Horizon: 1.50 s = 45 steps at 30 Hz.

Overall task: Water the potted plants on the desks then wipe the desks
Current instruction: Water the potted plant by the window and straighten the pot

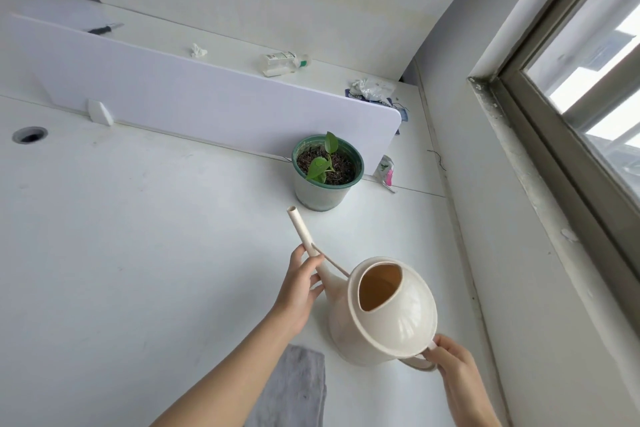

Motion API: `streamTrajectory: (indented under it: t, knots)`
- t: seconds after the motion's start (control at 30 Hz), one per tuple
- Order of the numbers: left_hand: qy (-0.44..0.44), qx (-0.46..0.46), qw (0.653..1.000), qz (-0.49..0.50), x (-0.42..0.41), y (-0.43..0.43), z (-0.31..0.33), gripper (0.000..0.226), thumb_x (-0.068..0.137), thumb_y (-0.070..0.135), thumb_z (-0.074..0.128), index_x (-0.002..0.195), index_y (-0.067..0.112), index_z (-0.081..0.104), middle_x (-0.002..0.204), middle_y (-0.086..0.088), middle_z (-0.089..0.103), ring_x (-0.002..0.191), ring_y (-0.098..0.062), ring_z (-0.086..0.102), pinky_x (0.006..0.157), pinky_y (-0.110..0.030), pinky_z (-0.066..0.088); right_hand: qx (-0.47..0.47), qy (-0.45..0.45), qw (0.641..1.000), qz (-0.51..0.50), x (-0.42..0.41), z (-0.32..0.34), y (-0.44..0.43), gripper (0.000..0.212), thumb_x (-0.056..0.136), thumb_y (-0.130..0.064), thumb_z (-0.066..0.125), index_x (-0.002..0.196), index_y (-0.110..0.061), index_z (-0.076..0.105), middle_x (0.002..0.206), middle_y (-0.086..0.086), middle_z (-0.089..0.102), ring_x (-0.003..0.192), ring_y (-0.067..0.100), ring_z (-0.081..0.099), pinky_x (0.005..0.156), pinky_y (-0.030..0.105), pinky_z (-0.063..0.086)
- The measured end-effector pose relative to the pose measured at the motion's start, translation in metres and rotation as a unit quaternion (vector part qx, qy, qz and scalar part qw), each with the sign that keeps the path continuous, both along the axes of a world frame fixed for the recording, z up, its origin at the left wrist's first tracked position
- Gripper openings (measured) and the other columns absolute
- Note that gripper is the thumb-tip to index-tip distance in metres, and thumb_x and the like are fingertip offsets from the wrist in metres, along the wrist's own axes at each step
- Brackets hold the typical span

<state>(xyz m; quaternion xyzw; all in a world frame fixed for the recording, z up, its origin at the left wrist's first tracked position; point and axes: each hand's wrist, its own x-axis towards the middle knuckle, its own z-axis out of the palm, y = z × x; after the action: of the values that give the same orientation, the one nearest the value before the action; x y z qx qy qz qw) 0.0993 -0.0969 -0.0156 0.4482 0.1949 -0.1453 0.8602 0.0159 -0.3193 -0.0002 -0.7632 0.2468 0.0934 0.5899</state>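
A cream watering can (398, 319) is held just above the white desk (138, 236), its long spout pointing up and away toward a green pot (323, 194) with a small leafy plant (323, 163). My left hand (301, 288) grips the spout near its base. My right hand (450, 360) holds the handle at the can's rear. The spout tip sits short of the pot, just to its near left. A grey cloth (298, 388) lies on the desk under my left forearm.
A white divider panel (207, 90) stands behind the pot. Beyond it lie crumpled tissue (198, 51), a small bottle (282, 61), a pen (104, 28) and plastic wrap (372, 88). A pink-and-white packet (386, 170) sits right of the pot. A cable hole (29, 134) is at far left, the window wall close on the right.
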Motion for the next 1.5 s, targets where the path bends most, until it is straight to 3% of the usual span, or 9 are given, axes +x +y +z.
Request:
streamTrajectory:
  t: [0.1, 0.33, 0.5, 0.77, 0.93, 1.1, 1.23, 1.37, 1.5]
  knots:
    - [-0.006, 0.004, 1.000, 0.019, -0.005, 0.004, -0.001, 0.019, 0.094, 0.013, 0.043, 0.110, 0.021, 0.049, 0.092, -0.001, 0.048, 0.085, -0.018, 0.053, 0.077, -0.029, 0.043, -0.011, 0.009, 1.000, 0.001, 0.004, 0.000, 0.006, 0.018, 0.068, -0.003, 0.059, 0.054, -0.010, 0.051, 0.060, 0.007, 0.042, 0.071, 0.022, 0.035, 0.063, 0.035, 0.022]
    - [-0.003, -0.006, 0.998, 0.060, -0.017, 0.014, -0.005, 0.022, 0.094, 0.007, 0.040, 0.110, 0.021, 0.048, 0.086, -0.001, 0.054, 0.084, -0.016, 0.056, 0.085, -0.026, 0.044, -0.025, 0.019, 0.999, 0.016, 0.014, 0.006, 0.017, 0.011, 0.050, -0.015, 0.052, 0.043, -0.018, 0.045, 0.042, -0.012, 0.040, 0.059, 0.018, 0.034, 0.061, 0.032, 0.025]
    - [0.003, -0.003, 0.997, 0.073, -0.026, 0.017, -0.006, 0.024, 0.094, 0.007, 0.040, 0.115, 0.018, 0.045, 0.090, -0.002, 0.055, 0.086, -0.016, 0.057, 0.084, -0.024, 0.044, -0.031, 0.026, 0.999, 0.022, 0.021, 0.005, 0.017, 0.006, 0.048, -0.017, 0.054, 0.050, -0.013, 0.050, 0.044, -0.008, 0.048, 0.055, 0.015, 0.046, 0.064, 0.030, 0.031]
    - [0.013, 0.104, 0.993, 0.062, -0.042, 0.027, -0.001, 0.026, 0.094, 0.011, 0.043, 0.119, 0.017, 0.047, 0.114, -0.005, 0.059, 0.111, -0.023, 0.055, 0.100, -0.032, 0.037, -0.013, 0.027, 0.996, 0.082, 0.023, 0.002, 0.003, 0.016, 0.052, -0.016, 0.054, 0.064, -0.007, 0.057, 0.061, 0.001, 0.056, 0.067, 0.020, 0.049, 0.073, 0.031, 0.035]
    - [-0.055, 0.190, 0.976, 0.087, -0.049, 0.050, 0.031, 0.021, 0.092, 0.006, 0.044, 0.087, 0.013, 0.063, 0.082, -0.005, 0.070, 0.081, -0.021, 0.065, 0.075, -0.031, 0.047, 0.041, -0.063, 0.997, 0.004, 0.046, 0.017, -0.015, 0.036, 0.075, 0.013, 0.044, 0.090, -0.015, 0.061, 0.085, 0.012, 0.067, 0.092, 0.029, 0.056, 0.088, 0.032, 0.042]
    - [-0.161, 0.182, 0.969, 0.039, -0.019, 0.061, 0.069, 0.025, 0.075, 0.023, 0.048, 0.087, 0.008, 0.064, 0.075, -0.004, 0.073, 0.068, -0.015, 0.069, 0.058, -0.022, 0.052, 0.037, -0.101, 0.993, 0.055, 0.095, 0.045, 0.010, 0.039, 0.083, 0.014, 0.042, 0.099, -0.017, 0.060, 0.098, 0.004, 0.064, 0.099, 0.022, 0.055, 0.092, 0.031, 0.038]
    - [-0.176, 0.207, 0.960, 0.063, 0.028, 0.053, 0.092, 0.018, 0.082, 0.018, 0.053, 0.095, 0.011, 0.064, 0.104, -0.004, 0.066, 0.094, -0.017, 0.064, 0.075, -0.026, 0.054, 0.054, -0.111, 0.990, 0.068, 0.139, 0.049, 0.035, 0.042, 0.084, 0.014, 0.042, 0.117, -0.009, 0.054, 0.114, 0.009, 0.059, 0.104, 0.021, 0.054, 0.091, 0.029, 0.039]
    - [-0.131, 0.270, 0.954, 0.006, 0.085, 0.051, 0.089, 0.043, 0.095, 0.013, 0.043, 0.138, 0.014, 0.039, 0.145, -0.005, 0.040, 0.132, -0.018, 0.039, 0.107, -0.034, 0.033, 0.083, -0.096, 0.990, 0.057, 0.182, 0.047, 0.054, 0.049, 0.085, 0.011, 0.041, 0.131, -0.008, 0.046, 0.125, 0.013, 0.054, 0.105, 0.021, 0.052, 0.089, 0.029, 0.040]
    - [-0.105, 0.334, 0.933, -0.082, 0.121, 0.056, 0.068, 0.058, 0.095, 0.024, 0.045, 0.147, 0.021, 0.020, 0.155, 0.003, 0.021, 0.143, -0.012, 0.020, 0.110, -0.026, 0.018, 0.068, -0.060, 0.992, 0.088, 0.211, 0.037, 0.060, 0.058, 0.086, 0.007, 0.043, 0.139, -0.015, 0.035, 0.139, 0.014, 0.045, 0.118, 0.022, 0.046, 0.099, 0.030, 0.035]
